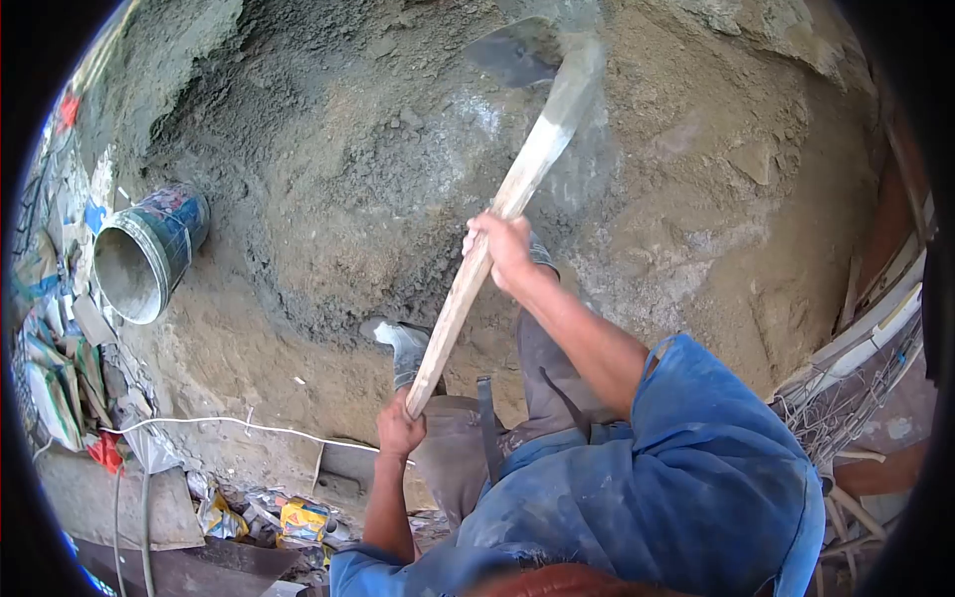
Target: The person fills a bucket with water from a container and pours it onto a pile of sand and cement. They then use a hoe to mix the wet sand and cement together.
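A hoe with a long pale wooden handle runs diagonally across the view, its dark metal blade at the top over grey, wet-looking mortar. Near the lower end of the handle, my left hand is closed around the wood. Higher up, about midway along, my right hand wraps round the same handle. The blade is slightly blurred, and whether it touches the mortar cannot be made out. One grey boot shows beside the handle; the other is mostly hidden behind my right forearm.
A bucket lies tilted at the left, its mouth facing down-left. A white cable crosses the ground at lower left, near bags and litter. Tangled wire and poles stand at the right edge.
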Available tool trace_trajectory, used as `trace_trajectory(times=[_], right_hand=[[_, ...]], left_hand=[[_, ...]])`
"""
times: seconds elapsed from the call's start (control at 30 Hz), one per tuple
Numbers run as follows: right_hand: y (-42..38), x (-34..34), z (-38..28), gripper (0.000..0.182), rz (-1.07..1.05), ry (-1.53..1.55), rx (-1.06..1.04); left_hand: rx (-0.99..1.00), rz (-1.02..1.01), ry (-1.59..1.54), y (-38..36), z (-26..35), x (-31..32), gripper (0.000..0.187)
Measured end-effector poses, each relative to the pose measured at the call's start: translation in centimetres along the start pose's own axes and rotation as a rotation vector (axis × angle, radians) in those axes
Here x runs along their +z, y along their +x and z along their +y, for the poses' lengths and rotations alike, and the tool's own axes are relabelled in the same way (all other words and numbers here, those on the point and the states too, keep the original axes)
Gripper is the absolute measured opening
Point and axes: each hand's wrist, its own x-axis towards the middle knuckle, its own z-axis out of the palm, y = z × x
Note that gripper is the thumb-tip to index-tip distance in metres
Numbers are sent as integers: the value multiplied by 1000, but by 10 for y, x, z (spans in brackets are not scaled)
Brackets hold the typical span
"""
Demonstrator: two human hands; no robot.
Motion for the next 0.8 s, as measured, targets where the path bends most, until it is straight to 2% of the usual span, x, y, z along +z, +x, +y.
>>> trace_trajectory(times=[0.07,0.1,0.13,0.17,0.2,0.27,0.3,0.37,0.4,0.43,0.47,0.53,0.6,0.63,0.67,0.73,0.8], right_hand=[[94,-4,-63,9,96,-24,-245],[135,0,-91,11,145,-36,-321],[168,7,-109,9,205,-72,-324],[190,15,-103,8,220,-137,-250],[200,25,-95,8,234,-199,-180],[178,45,-20,13,177,-246,-55],[144,60,14,21,130,-345,-22],[72,85,91,30,117,-383,50],[52,89,134,32,63,-375,71],[16,93,144,35,28,-446,12],[-21,97,137,39,25,-502,60],[-83,86,151,40,22,-425,123],[-131,61,176,44,-116,-294,270],[-148,54,170,38,-142,-214,306],[-157,46,159,33,-160,-131,339],[-149,25,133,16,-164,-95,381],[-102,8,98,12,-24,-123,226]], left_hand=[[180,47,-34,108,54,2,34],[169,55,-9,142,93,-15,34],[178,119,51,169,102,-16,35],[105,11,57,168,133,-45,41],[97,13,51,154,126,-50,41],[-81,-47,18,94,103,-60,38],[-75,-85,-63,58,79,-61,39],[-227,-73,-96,-27,41,-62,34],[-372,-189,-179,-58,14,-58,29],[-444,-168,-272,-89,5,-57,24],[-398,-112,-215,-116,12,-58,24],[-345,-37,-185,-173,-17,-30,25],[-507,-157,-145,-233,-38,-30,26],[-596,-232,-125,-226,-48,-20,28],[-590,-223,-126,-215,-57,-10,28],[-440,-172,117,-213,-70,6,30],[-291,-138,31,-139,-71,18,30]])
